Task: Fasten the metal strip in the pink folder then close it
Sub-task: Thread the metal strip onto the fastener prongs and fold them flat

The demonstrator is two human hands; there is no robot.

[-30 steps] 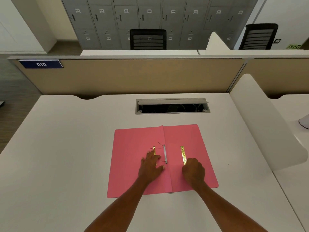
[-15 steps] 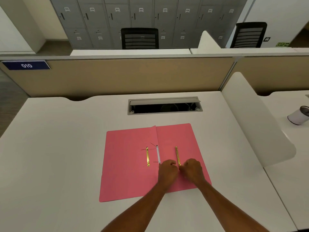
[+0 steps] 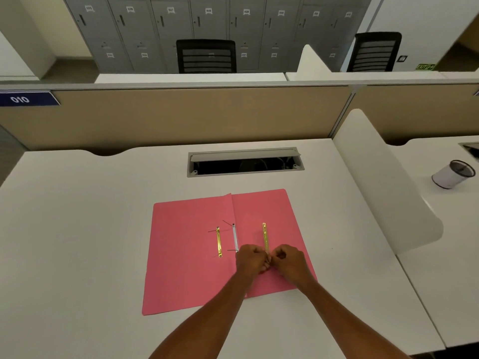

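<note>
The pink folder (image 3: 186, 257) lies open and flat on the white desk (image 3: 77, 229). A gold metal strip (image 3: 265, 235) lies on its right leaf, and a second gold strip (image 3: 219, 242) lies on the left leaf. A silver bar (image 3: 235, 238) with thin prongs sits along the spine. My left hand (image 3: 250, 260) and my right hand (image 3: 287, 259) meet at the near end of the right gold strip, fingers pinched on it. That end is hidden by my fingers.
An open cable tray (image 3: 245, 164) is cut into the desk behind the folder. A white curved divider (image 3: 383, 187) stands at the right. A mesh pen cup (image 3: 453, 174) lies on the neighbouring desk. A beige partition (image 3: 181, 112) runs along the back.
My left hand has left the strip on the left leaf and crossed to the right strip, joining my right hand at its near end. The camera view has shifted slightly.
</note>
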